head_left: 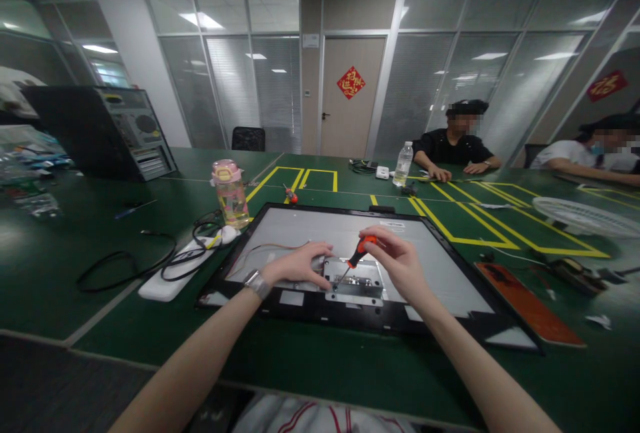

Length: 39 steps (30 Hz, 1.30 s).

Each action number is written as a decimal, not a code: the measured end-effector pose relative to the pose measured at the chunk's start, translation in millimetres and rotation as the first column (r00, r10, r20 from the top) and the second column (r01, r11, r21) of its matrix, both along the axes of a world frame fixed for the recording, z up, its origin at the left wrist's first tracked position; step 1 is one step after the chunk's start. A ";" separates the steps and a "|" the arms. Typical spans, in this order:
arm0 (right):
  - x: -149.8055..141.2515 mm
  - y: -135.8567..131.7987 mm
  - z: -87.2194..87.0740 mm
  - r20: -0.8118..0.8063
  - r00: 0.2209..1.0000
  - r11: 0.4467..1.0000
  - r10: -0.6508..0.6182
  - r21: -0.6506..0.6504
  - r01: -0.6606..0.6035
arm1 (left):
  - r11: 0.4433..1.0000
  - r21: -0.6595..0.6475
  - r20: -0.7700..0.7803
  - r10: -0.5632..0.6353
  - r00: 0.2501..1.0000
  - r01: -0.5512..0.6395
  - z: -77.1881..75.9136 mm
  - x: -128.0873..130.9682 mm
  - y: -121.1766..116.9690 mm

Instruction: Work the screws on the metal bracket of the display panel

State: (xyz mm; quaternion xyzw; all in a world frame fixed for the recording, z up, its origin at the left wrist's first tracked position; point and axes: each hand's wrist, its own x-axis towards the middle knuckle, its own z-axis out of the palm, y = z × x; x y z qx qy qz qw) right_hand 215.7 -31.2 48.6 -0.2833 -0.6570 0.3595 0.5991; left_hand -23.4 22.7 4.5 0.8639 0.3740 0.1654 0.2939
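Observation:
A monitor panel point(440, 266) lies face down on the green table, its silver back up, with a small metal bracket point(363, 284) near its front edge. My right hand point(395, 256) is closed around an orange-handled screwdriver point(356, 257), whose tip points down at the left part of the bracket. My left hand point(300, 264), with a watch on the wrist, rests on the panel just left of the bracket, its fingers pinched at the screwdriver's tip. Thin wires point(265, 250) run across the panel to the left.
A pink bottle point(231, 194), black cables point(150, 263) and a white block point(173, 273) lie to the left. A computer case point(107, 130) stands far left. An orange board point(530, 303) and a white fan point(585, 216) lie right. Two people sit at the far side.

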 end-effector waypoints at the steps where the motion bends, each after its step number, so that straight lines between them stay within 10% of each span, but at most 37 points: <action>1: 0.2 -0.6 0.2 0.005 1.000 1.000 0.022 -0.014 -0.022 | 1.000 -0.001 -0.001 -0.002 1.000 0.002 0.1 0.0 0.0; 22: -0.9 0.4 -1.8 0.032 0.998 0.998 0.046 -0.035 -0.044 | 1.000 -0.003 0.010 0.008 1.000 -0.008 1.1 1.0 -0.2; 30: -5.6 -2.5 -3.1 0.102 0.984 0.985 -0.145 0.111 0.133 | 1.000 0.011 -0.006 -0.003 1.000 0.003 2.7 1.2 -2.7; 39: -7.0 -10.0 -1.9 0.144 0.990 0.997 -0.007 0.083 -0.005 | 1.000 0.028 -0.035 -0.013 0.999 0.014 3.8 1.5 -2.6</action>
